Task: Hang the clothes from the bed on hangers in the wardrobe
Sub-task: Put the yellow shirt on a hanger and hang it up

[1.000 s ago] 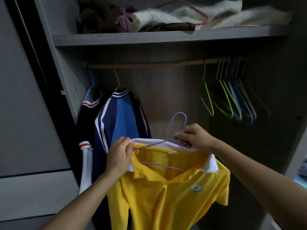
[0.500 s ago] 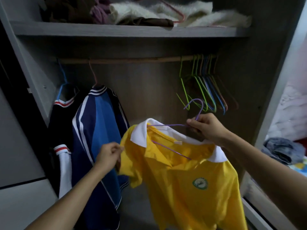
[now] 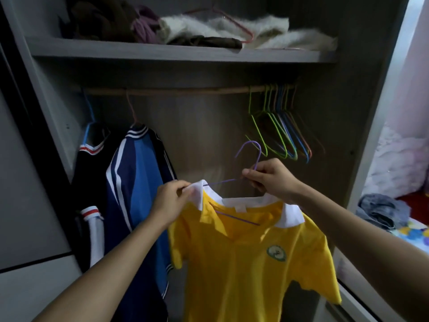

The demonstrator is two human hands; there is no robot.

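Observation:
A yellow polo shirt [image 3: 250, 263] with a white collar hangs on a purple wire hanger [image 3: 251, 151] in front of the open wardrobe. My right hand [image 3: 269, 180] grips the hanger's neck just below the hook. My left hand [image 3: 171, 201] pinches the left end of the white collar. The wooden rail [image 3: 185, 91] runs above, with bare rail between the hung clothes and the spare hangers.
A blue striped jacket [image 3: 137, 194] and a dark shirt [image 3: 90, 173] hang at the rail's left. Several empty coloured hangers [image 3: 278, 129] hang at its right. Folded clothes lie on the top shelf [image 3: 162, 52]. Clothes [image 3: 380, 210] lie on the bed at the right.
My left hand moved from the shirt's left shoulder up to the collar end. The shirt and hanger rose slightly.

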